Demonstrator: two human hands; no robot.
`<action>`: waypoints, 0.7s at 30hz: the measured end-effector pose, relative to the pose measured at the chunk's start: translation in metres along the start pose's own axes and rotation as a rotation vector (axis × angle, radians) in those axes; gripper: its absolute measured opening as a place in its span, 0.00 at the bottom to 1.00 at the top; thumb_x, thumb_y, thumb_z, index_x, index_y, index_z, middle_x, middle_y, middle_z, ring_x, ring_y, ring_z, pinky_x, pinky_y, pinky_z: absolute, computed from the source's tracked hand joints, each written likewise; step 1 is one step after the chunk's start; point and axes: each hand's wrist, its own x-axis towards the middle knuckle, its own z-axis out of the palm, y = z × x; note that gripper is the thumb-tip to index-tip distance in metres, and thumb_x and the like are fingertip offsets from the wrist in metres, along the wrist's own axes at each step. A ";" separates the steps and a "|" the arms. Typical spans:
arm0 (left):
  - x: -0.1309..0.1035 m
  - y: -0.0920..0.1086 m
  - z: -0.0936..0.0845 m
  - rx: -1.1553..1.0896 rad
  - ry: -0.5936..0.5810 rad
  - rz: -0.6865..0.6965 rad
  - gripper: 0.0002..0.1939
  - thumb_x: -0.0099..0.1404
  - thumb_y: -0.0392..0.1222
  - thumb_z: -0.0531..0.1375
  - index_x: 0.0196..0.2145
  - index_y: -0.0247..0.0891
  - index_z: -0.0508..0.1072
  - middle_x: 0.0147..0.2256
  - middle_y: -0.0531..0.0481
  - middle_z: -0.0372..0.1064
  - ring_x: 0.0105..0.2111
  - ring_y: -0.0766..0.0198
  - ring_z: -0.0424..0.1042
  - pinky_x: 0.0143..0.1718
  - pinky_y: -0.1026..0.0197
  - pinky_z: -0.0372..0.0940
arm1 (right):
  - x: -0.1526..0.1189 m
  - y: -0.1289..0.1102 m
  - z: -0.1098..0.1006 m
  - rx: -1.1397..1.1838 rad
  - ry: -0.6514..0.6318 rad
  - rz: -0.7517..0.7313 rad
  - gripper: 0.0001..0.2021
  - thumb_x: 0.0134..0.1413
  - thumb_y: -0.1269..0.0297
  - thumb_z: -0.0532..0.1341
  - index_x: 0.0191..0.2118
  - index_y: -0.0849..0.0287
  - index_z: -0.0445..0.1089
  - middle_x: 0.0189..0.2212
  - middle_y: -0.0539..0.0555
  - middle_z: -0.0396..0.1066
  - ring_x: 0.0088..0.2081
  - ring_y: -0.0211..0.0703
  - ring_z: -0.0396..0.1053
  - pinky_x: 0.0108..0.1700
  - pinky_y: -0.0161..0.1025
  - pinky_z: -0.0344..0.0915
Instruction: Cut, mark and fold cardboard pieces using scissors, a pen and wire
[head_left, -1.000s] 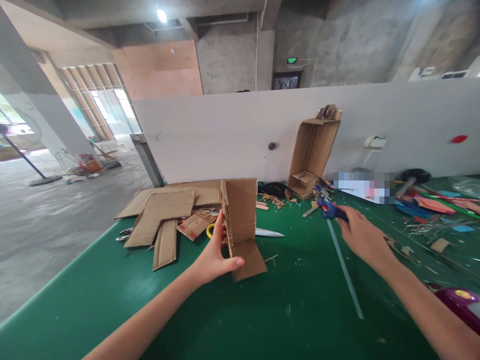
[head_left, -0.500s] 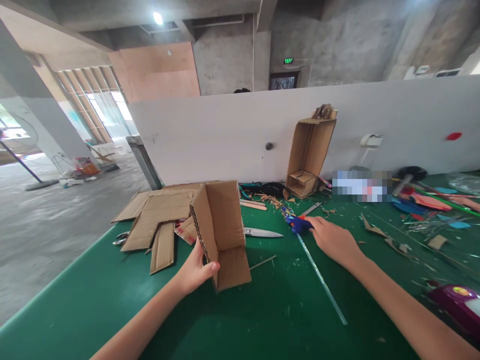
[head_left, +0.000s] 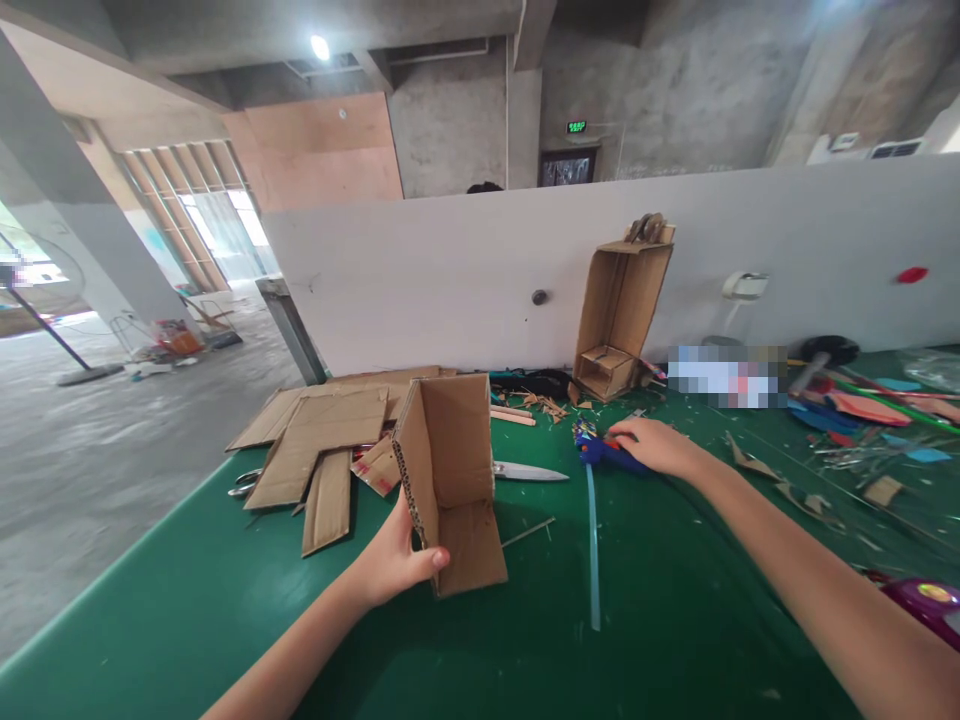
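My left hand grips an open cardboard box by its left wall, thumb in front and the other fingers partly hidden behind it. Over to the right, my right hand has its fingers curled at the red part of a blue glue gun, which rests on the green table. A long clear glue stick sticks out of the gun towards me. Between box and gun lies a scissors blade, partly covered by the box.
Flat cardboard pieces are piled at the left, beside a scissors handle. A tall cardboard structure stands against the white partition. Scraps litter the right side, with a purple device at the edge.
The glue gun has turned, so its glue stick now points more straight towards me. My right hand has shifted slightly upward. The box stays in my left hand, a little lower and rightward in view.
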 end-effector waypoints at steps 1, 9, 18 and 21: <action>0.000 -0.001 -0.001 0.007 -0.005 -0.005 0.51 0.49 0.70 0.58 0.59 0.30 0.54 0.55 0.31 0.60 0.58 0.38 0.55 0.58 0.42 0.50 | 0.004 0.000 -0.001 0.010 -0.030 -0.035 0.16 0.53 0.71 0.52 0.42 0.56 0.75 0.45 0.54 0.74 0.46 0.47 0.70 0.46 0.38 0.63; -0.001 0.002 0.001 -0.016 -0.009 0.010 0.51 0.50 0.70 0.58 0.60 0.30 0.53 0.55 0.30 0.59 0.57 0.38 0.57 0.58 0.41 0.51 | 0.003 0.007 0.000 -0.019 -0.028 -0.007 0.11 0.52 0.68 0.56 0.40 0.57 0.72 0.40 0.55 0.75 0.40 0.46 0.72 0.39 0.37 0.64; -0.002 0.007 0.001 -0.019 0.015 0.027 0.56 0.50 0.69 0.58 0.64 0.29 0.44 0.50 0.30 0.64 0.55 0.38 0.58 0.58 0.41 0.51 | -0.006 0.020 0.005 -0.052 0.315 0.146 0.08 0.53 0.69 0.53 0.37 0.60 0.69 0.35 0.59 0.73 0.37 0.48 0.72 0.37 0.39 0.62; -0.002 0.004 0.000 -0.015 0.028 0.029 0.57 0.50 0.68 0.59 0.64 0.30 0.41 0.52 0.30 0.62 0.57 0.38 0.57 0.59 0.42 0.49 | -0.007 0.010 0.017 0.015 0.367 0.129 0.09 0.57 0.64 0.52 0.38 0.59 0.67 0.33 0.57 0.75 0.34 0.45 0.73 0.35 0.36 0.64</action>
